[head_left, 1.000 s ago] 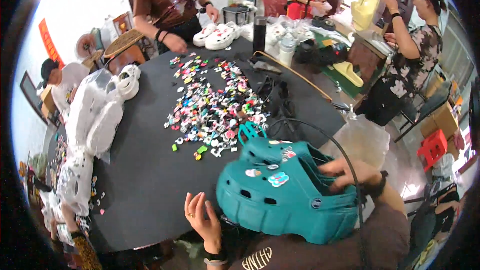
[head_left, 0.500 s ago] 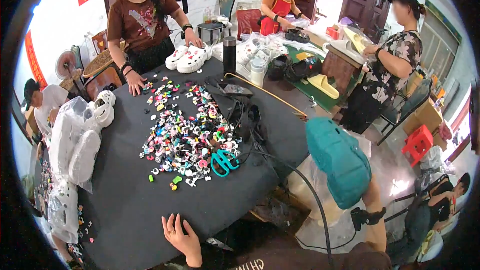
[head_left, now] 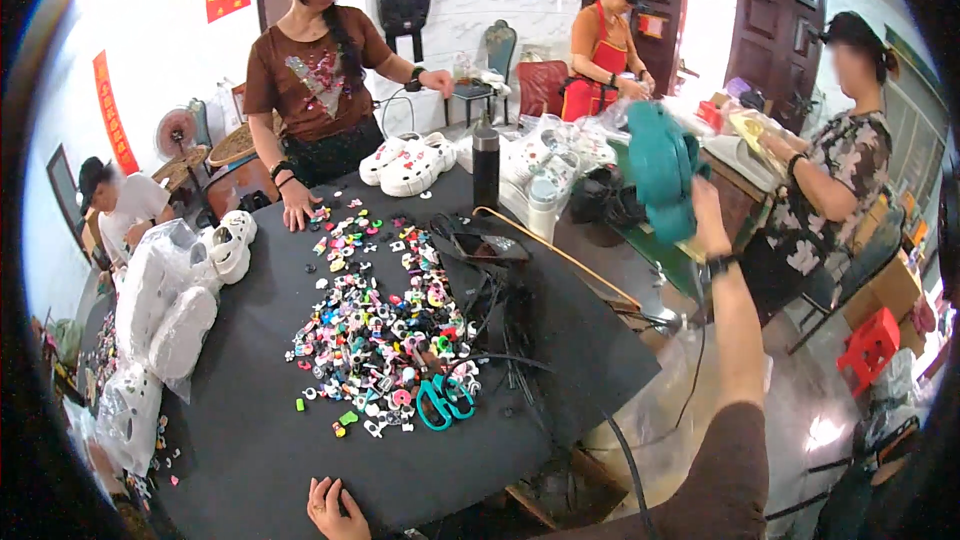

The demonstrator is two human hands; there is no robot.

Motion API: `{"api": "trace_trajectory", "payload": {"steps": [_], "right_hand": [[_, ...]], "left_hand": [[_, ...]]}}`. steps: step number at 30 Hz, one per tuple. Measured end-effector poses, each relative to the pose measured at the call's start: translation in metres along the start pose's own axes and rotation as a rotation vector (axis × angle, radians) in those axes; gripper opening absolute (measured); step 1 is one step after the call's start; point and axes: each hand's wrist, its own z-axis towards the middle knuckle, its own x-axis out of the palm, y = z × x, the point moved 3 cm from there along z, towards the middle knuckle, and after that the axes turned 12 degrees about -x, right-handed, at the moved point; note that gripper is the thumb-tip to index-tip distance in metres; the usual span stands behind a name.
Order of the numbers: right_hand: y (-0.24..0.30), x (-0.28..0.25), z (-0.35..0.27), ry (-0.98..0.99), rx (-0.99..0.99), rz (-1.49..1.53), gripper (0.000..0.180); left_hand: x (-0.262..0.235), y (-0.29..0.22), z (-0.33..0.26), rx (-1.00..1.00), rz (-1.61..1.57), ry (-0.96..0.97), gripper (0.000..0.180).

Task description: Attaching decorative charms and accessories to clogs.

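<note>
My right hand (head_left: 709, 220) grips what looks like a pair of teal clogs (head_left: 662, 175), held up with the arm stretched out toward the green-topped table. My left hand (head_left: 337, 511) lies at the near edge of the dark table (head_left: 250, 420), its fingers bent a little and apart, holding nothing. Ahead of it spreads a pile of small colourful shoe charms (head_left: 380, 330). Teal-handled scissors (head_left: 445, 402) rest at the pile's near right edge; their blades are hard to make out.
White clogs (head_left: 408, 164) and a dark tumbler (head_left: 485, 168) stand at the far side. Bagged white shoes (head_left: 160, 290) line the left edge. A thin stick (head_left: 560, 258) and black cables (head_left: 490, 305) lie on the right. Several people work around; a red stool (head_left: 868, 350) stands far right.
My right hand has lifted the teal clogs forward and up from beside the table. The view has shifted, and the co-worker across has taken one hand off the white clogs.
</note>
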Motion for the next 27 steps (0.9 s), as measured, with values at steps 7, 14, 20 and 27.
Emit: {"api": "trace_trajectory", "payload": {"steps": [7, 14, 20, 27], "right_hand": [[-0.069, 0.019, 0.063, -0.292, 0.195, -0.678, 0.045], [-0.088, 0.035, -0.094, -0.008, 0.173, -0.200, 0.023], [0.026, 0.027, -0.259, -0.365, 0.265, 0.080, 0.027], [0.203, 0.087, -0.426, 0.024, 0.275, -0.258, 0.025]], "left_hand": [[0.007, -0.001, 0.002, -0.022, 0.024, 0.002, 0.015], [0.005, -0.002, -0.003, -0.039, 0.012, -0.018, 0.015], [0.017, 0.037, -0.018, -0.192, 0.008, -0.026, 0.017], [0.015, 0.031, -0.008, -0.126, -0.114, -0.074, 0.019]]}}
